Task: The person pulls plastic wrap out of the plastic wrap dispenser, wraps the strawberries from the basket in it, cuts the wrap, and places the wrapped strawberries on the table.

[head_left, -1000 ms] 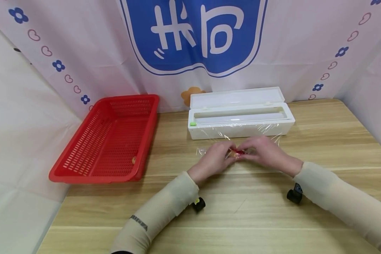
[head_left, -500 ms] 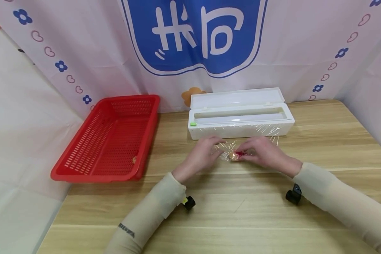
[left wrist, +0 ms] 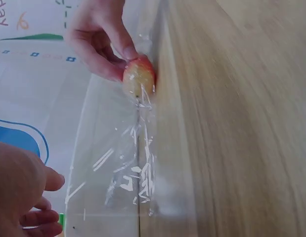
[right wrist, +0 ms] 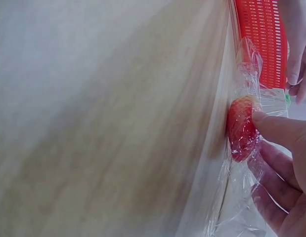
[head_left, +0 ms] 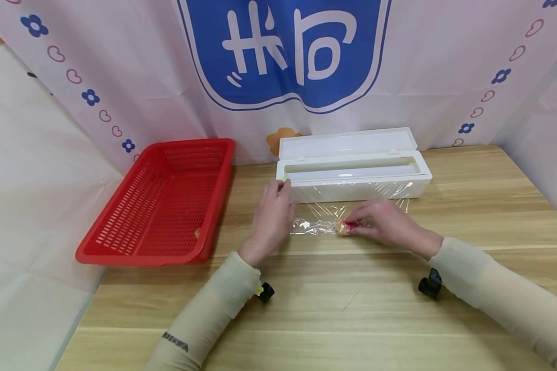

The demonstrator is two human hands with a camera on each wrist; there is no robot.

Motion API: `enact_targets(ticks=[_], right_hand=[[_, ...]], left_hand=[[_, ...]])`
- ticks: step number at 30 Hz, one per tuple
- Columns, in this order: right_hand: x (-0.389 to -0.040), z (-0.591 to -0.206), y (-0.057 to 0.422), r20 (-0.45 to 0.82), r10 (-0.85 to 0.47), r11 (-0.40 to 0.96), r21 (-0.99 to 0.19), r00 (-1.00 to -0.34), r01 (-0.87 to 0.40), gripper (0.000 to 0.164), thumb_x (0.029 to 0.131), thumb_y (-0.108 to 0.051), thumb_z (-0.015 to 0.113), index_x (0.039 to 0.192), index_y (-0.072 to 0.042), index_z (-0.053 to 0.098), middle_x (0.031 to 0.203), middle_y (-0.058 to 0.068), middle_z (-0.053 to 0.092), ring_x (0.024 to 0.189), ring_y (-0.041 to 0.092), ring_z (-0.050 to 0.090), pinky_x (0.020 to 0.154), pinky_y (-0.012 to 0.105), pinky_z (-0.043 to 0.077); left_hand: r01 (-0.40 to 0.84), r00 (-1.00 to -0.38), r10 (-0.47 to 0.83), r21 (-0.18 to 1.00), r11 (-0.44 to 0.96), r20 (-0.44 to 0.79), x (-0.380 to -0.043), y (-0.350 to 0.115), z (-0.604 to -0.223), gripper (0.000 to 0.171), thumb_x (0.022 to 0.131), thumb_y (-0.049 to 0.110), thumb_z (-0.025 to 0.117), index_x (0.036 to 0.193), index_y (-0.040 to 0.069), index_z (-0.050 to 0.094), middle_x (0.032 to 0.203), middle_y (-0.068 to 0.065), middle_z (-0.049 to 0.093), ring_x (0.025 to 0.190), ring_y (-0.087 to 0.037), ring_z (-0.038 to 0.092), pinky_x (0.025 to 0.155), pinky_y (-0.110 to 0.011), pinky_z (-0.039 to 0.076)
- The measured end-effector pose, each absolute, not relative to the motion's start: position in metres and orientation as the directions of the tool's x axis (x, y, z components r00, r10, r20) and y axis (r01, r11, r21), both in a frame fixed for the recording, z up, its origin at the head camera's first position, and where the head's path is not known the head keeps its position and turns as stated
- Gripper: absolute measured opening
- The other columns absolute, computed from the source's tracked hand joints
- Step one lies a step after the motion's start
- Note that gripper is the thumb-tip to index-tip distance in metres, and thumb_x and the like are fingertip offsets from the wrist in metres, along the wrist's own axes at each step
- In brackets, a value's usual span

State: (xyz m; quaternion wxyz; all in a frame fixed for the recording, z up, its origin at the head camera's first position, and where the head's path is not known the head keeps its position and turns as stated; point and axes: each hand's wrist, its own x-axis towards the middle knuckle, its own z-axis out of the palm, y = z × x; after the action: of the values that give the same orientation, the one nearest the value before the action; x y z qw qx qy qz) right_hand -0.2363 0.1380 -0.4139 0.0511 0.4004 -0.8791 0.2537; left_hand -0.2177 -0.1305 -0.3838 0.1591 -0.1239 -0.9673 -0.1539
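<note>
A small red-and-yellow fruit [right wrist: 241, 127] lies wrapped in clear cling film [head_left: 313, 226], close over the table. My right hand [head_left: 385, 221] pinches the fruit through the film between thumb and fingers. From the long white cling film dispenser [head_left: 353, 194] the film runs out toward me, crinkled and shiny to the left of the fruit. At the dispenser's left end is my left hand [head_left: 273, 216], its fingers right by a small green slider [left wrist: 62, 217] and partly covering that corner. The dispenser's lid [head_left: 348, 144] is tipped back, and a white roll shows inside.
A red plastic basket [head_left: 209, 216] stands at the left, with a small brownish thing [head_left: 197, 233] inside near its right wall. Behind the table hangs a printed cloth [head_left: 144, 103]. The wooden table [head_left: 334, 319] extends toward me.
My left hand has let go of the wrapped fruit and moved left, then up to the dispenser's left end. My right hand keeps its pinch on the fruit, nearly still.
</note>
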Motion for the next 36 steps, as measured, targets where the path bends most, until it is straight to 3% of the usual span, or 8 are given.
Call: enact_targets(ticks=[8, 15, 27, 32, 36], right_hand=[[-0.237, -0.414, 0.138, 0.308, -0.68, 0.539, -0.404, -0.665, -0.739, 0.021, 0.077, -0.027, 0.079, 0.097, -0.022, 0.077, 0.094, -0.01, 0.074, 0.087, 0.006, 0.065, 0.079, 0.031, 0.054], [-0.237, -0.413, 0.138, 0.297, -0.683, 0.547, -0.398, -0.667, -0.737, 0.021, 0.077, -0.028, 0.078, 0.097, -0.022, 0.077, 0.094, -0.01, 0.074, 0.085, 0.005, 0.065, 0.077, 0.03, 0.054], [-0.234, -0.405, 0.138, 0.295, -0.711, 0.56, -0.311, -0.639, -0.767, 0.025, 0.074, -0.027, 0.08, 0.098, -0.021, 0.077, 0.096, -0.006, 0.074, 0.087, 0.01, 0.067, 0.08, 0.034, 0.056], [-0.239, -0.394, 0.134, 0.311, -0.738, 0.543, -0.254, -0.599, -0.8, 0.018, 0.075, -0.023, 0.08, 0.092, -0.019, 0.078, 0.092, -0.005, 0.075, 0.083, 0.011, 0.068, 0.077, 0.033, 0.056], [-0.244, -0.376, 0.121, 0.273, -0.757, 0.546, -0.234, -0.594, -0.804, 0.02, 0.076, -0.02, 0.079, 0.095, -0.015, 0.077, 0.095, -0.001, 0.074, 0.086, 0.015, 0.068, 0.078, 0.036, 0.057]], left_hand=[[0.266, -0.931, 0.201, 0.189, 0.945, 0.305, -0.221, -0.134, -0.391, 0.048, 0.096, 0.022, 0.053, 0.14, 0.004, 0.047, 0.13, -0.014, 0.049, 0.116, -0.028, 0.046, 0.1, -0.039, 0.045], [0.288, -0.91, 0.224, 0.143, 0.947, 0.349, -0.223, -0.138, -0.395, 0.043, 0.095, 0.02, 0.056, 0.136, 0.007, 0.054, 0.129, -0.013, 0.051, 0.113, -0.029, 0.046, 0.095, -0.037, 0.047], [0.325, -0.901, 0.26, 0.146, 0.934, 0.346, -0.222, -0.145, -0.395, 0.042, 0.095, 0.018, 0.055, 0.136, 0.006, 0.054, 0.131, -0.012, 0.051, 0.12, -0.028, 0.046, 0.104, -0.038, 0.043], [0.325, -0.906, 0.259, 0.16, 0.932, 0.335, -0.222, -0.146, -0.394, 0.043, 0.095, 0.017, 0.054, 0.136, 0.006, 0.053, 0.133, -0.011, 0.05, 0.122, -0.028, 0.046, 0.105, -0.039, 0.043], [0.325, -0.911, 0.258, 0.174, 0.93, 0.323, -0.221, -0.147, -0.394, 0.043, 0.095, 0.016, 0.054, 0.137, 0.006, 0.053, 0.134, -0.01, 0.05, 0.124, -0.028, 0.045, 0.108, -0.038, 0.041]])
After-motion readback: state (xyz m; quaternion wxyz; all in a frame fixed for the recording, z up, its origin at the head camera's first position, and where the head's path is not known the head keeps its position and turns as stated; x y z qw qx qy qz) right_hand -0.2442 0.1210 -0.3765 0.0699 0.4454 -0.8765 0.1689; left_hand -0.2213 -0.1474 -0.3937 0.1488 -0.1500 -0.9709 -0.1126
